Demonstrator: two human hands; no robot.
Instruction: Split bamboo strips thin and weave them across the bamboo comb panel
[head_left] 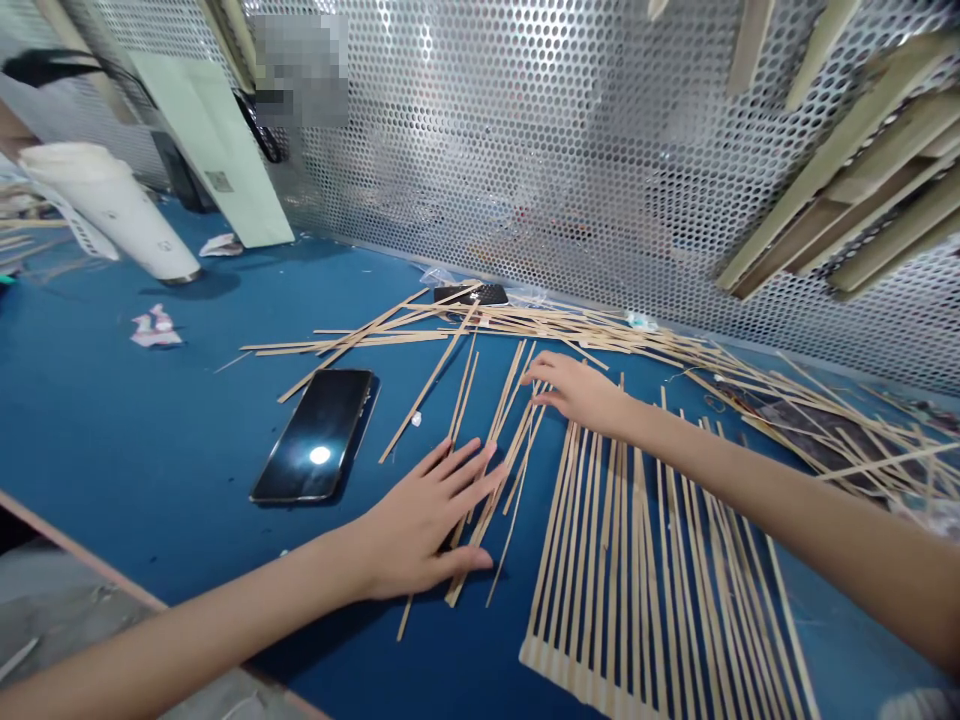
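Several thin loose bamboo strips (pixel 516 437) lie on the blue table between my two hands. My left hand (pixel 431 515) rests palm down over their lower left part, fingers spread and nothing gripped. At their upper ends is my right hand (pixel 570 388), its fingers curved and thumb close to the index finger; whether a strip is between them is too small to tell. Below my right forearm a row of side-by-side strips (pixel 600 560) fans out, joined by a pale woven band (pixel 570 672) at its lower edge.
A black phone (pixel 313 435) lies left of my left hand. Loose strips (pixel 570 325) are heaped along the perforated metal panel (pixel 480 150). A white tumbler (pixel 112 210), a pale green bag (pixel 217 150) and crumpled paper (pixel 156 328) are at the left.
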